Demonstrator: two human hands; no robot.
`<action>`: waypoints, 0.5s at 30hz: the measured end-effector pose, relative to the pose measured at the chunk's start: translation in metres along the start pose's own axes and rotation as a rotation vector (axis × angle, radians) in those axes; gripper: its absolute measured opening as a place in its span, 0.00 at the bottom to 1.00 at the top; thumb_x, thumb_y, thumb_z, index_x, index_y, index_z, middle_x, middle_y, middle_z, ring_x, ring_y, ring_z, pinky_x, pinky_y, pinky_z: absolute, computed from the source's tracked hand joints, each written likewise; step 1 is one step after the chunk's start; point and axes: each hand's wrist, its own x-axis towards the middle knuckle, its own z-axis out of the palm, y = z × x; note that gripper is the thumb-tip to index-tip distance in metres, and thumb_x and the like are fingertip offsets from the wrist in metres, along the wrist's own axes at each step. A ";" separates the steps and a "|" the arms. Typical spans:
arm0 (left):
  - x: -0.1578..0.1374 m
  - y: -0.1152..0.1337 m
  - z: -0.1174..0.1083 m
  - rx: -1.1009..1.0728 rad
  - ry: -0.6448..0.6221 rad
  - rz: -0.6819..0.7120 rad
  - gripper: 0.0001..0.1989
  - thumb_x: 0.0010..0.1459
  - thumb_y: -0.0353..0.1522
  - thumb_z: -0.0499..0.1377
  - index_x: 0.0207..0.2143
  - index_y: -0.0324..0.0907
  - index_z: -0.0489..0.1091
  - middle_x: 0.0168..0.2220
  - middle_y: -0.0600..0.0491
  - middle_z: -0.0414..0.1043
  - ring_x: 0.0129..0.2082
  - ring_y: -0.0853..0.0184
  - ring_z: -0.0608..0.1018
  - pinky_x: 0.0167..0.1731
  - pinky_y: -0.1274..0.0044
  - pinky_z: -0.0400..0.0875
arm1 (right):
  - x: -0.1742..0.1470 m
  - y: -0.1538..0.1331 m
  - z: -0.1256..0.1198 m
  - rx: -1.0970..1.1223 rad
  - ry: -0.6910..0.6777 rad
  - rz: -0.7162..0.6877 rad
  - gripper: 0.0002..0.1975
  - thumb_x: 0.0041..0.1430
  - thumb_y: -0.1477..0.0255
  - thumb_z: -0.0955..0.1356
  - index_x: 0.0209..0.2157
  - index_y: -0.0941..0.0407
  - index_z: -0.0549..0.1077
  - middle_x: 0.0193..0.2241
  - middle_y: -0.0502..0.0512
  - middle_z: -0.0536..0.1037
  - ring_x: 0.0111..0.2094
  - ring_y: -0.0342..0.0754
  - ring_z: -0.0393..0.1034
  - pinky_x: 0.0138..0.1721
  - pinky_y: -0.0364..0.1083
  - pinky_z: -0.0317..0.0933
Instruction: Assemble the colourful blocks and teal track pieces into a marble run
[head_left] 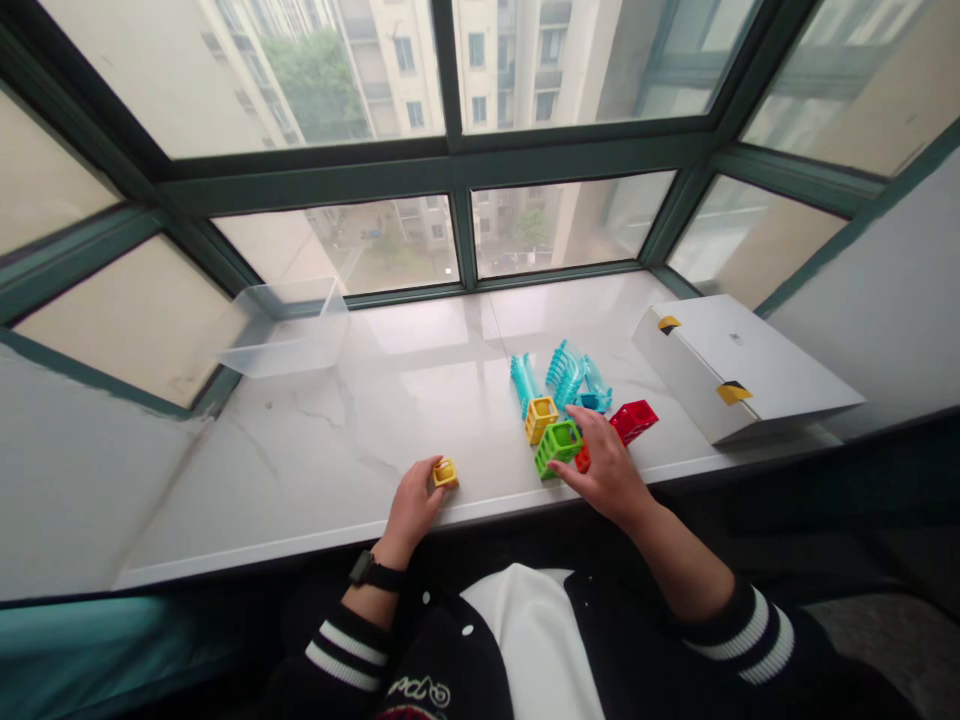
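Observation:
On the white sill (pixel 330 440), near its front edge, my left hand (pixel 413 503) closes thumb and fingers on a small yellow openwork block (pixel 445 473). My right hand (pixel 609 470) is around a green openwork block (pixel 559 448), its thumb against the near face and its forefinger by the far top corner. Just behind the green one stands another yellow block (pixel 541 418). Red blocks (pixel 634 422) lie beyond my right fingers, partly hidden by them. Clear turquoise track-like pieces (pixel 566 373) are heaped behind, with a dark blue piece (pixel 592 402) among them.
A clear plastic bin (pixel 289 355) stands at the back left. To the right is a white box (pixel 739 355) with yellow-and-black tabs. Green-framed windows (pixel 450 160) close off the back, and the sill's front edge (pixel 300 540) runs close to my body.

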 end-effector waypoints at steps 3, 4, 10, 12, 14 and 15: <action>-0.001 0.003 0.001 -0.132 0.045 -0.065 0.21 0.60 0.36 0.62 0.56 0.44 0.72 0.54 0.46 0.77 0.54 0.55 0.79 0.60 0.59 0.72 | 0.000 -0.003 -0.005 -0.009 0.062 -0.045 0.40 0.64 0.59 0.73 0.72 0.52 0.56 0.65 0.68 0.67 0.67 0.67 0.61 0.66 0.70 0.60; 0.000 0.006 0.002 -0.188 0.055 -0.092 0.22 0.60 0.38 0.63 0.56 0.44 0.72 0.55 0.45 0.77 0.54 0.55 0.79 0.59 0.59 0.72 | -0.001 -0.006 -0.007 -0.001 0.088 -0.063 0.39 0.65 0.60 0.73 0.71 0.51 0.57 0.65 0.68 0.67 0.67 0.67 0.61 0.66 0.70 0.60; -0.001 0.036 0.013 -0.591 0.006 -0.210 0.26 0.60 0.44 0.67 0.56 0.42 0.72 0.53 0.43 0.79 0.53 0.54 0.82 0.57 0.57 0.76 | 0.000 -0.026 -0.009 0.111 0.255 -0.197 0.28 0.65 0.68 0.72 0.65 0.50 0.67 0.58 0.63 0.74 0.63 0.64 0.67 0.65 0.69 0.62; 0.000 0.049 0.014 -0.726 -0.005 -0.218 0.27 0.59 0.45 0.69 0.55 0.41 0.71 0.53 0.43 0.79 0.53 0.54 0.82 0.57 0.57 0.77 | 0.001 -0.033 -0.008 0.137 0.266 -0.225 0.25 0.65 0.69 0.72 0.63 0.50 0.70 0.55 0.62 0.76 0.61 0.64 0.69 0.65 0.69 0.63; 0.001 0.064 0.012 -0.812 -0.018 -0.200 0.27 0.59 0.45 0.69 0.55 0.41 0.71 0.54 0.42 0.79 0.54 0.54 0.82 0.57 0.58 0.77 | 0.003 -0.038 -0.006 0.146 0.250 -0.238 0.23 0.65 0.70 0.71 0.61 0.50 0.72 0.54 0.61 0.78 0.61 0.63 0.71 0.65 0.70 0.63; 0.002 0.073 0.010 -0.838 -0.027 -0.187 0.27 0.59 0.44 0.70 0.55 0.41 0.70 0.54 0.42 0.78 0.54 0.54 0.82 0.57 0.58 0.77 | 0.004 -0.040 -0.005 0.144 0.233 -0.238 0.22 0.65 0.70 0.71 0.60 0.49 0.73 0.53 0.60 0.79 0.60 0.63 0.71 0.65 0.70 0.62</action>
